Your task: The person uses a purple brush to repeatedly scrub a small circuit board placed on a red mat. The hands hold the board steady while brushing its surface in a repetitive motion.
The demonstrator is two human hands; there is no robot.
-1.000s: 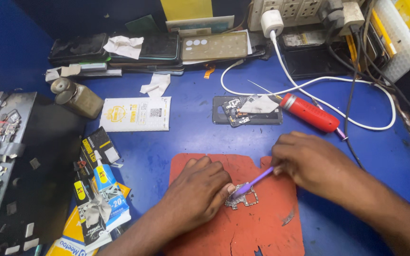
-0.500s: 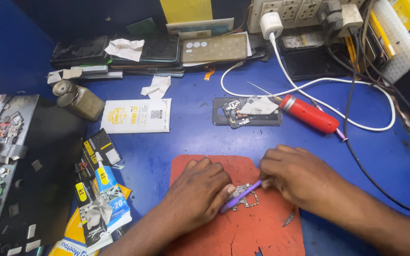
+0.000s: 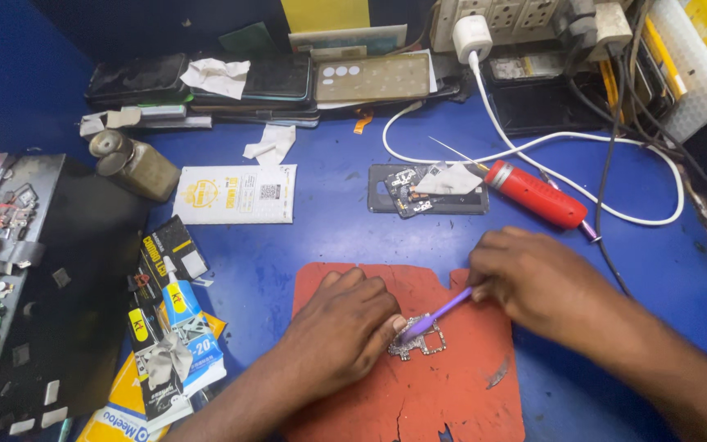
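Purple brush gripped in right hand; left hand pins metal frame.

a red screwdriver lies beside an opened phone on the blue desk; glue tube left, white charger behind.
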